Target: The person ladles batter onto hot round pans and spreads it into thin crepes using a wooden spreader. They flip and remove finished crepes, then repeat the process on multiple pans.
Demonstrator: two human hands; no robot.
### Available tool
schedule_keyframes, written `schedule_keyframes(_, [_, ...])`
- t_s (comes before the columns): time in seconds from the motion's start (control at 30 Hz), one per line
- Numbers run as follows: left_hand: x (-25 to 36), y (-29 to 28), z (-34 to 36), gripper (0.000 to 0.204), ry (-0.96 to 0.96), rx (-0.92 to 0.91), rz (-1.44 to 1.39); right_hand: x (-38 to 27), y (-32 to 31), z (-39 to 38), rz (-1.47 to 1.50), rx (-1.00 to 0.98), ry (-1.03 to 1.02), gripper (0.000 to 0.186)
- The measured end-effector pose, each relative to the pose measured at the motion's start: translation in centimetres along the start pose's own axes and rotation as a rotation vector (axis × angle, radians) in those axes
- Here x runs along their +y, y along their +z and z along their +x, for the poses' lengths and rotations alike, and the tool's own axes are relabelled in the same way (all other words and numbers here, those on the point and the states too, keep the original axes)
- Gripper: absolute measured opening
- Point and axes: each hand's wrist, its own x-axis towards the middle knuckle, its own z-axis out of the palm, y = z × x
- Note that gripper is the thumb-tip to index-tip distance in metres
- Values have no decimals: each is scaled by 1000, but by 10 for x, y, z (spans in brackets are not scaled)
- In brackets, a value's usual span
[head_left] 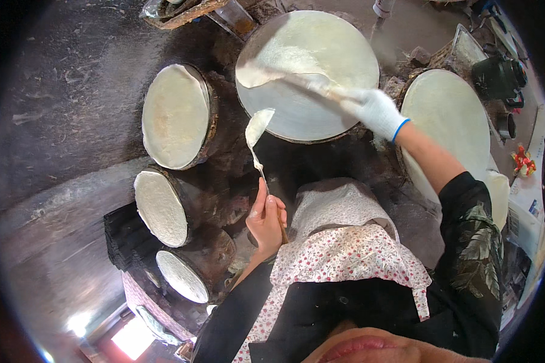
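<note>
My bare left hand (267, 225) is closed round the handle of a ladle (259, 128), whose head is coated in pale batter and held upward near the front edge of a large round griddle (297, 118). Over that griddle, my right hand (374, 112), in a white knit glove with a blue cuff, grips a wooden spreader (303, 83) smeared by motion. The spreader lies across the griddle, at the border of a sheet of pale batter (321, 39) on the far part. The near part shows a smooth grey-white surface.
Other round griddles with pale sheets stand around me: one at right (451, 124) and several down the left, including the upper left one (175, 118). A black pot (496, 77) sits at far right. A basket-like tray (184, 13) is at the top edge.
</note>
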Motion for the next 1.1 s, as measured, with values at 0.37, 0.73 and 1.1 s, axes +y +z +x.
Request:
schedule_keyframes(0.37, [9, 0, 14, 47, -65, 106, 111, -23, -13, 11, -58, -123, -1, 44])
schedule_keyframes(0.73, [13, 14, 158, 47, 159, 113, 123, 27, -11, -9, -264, -78, -262, 35])
schedule_keyframes(1.1, [-7, 17, 130, 47, 79, 121, 190, 42, 5, -26, -275, 113, -165, 38])
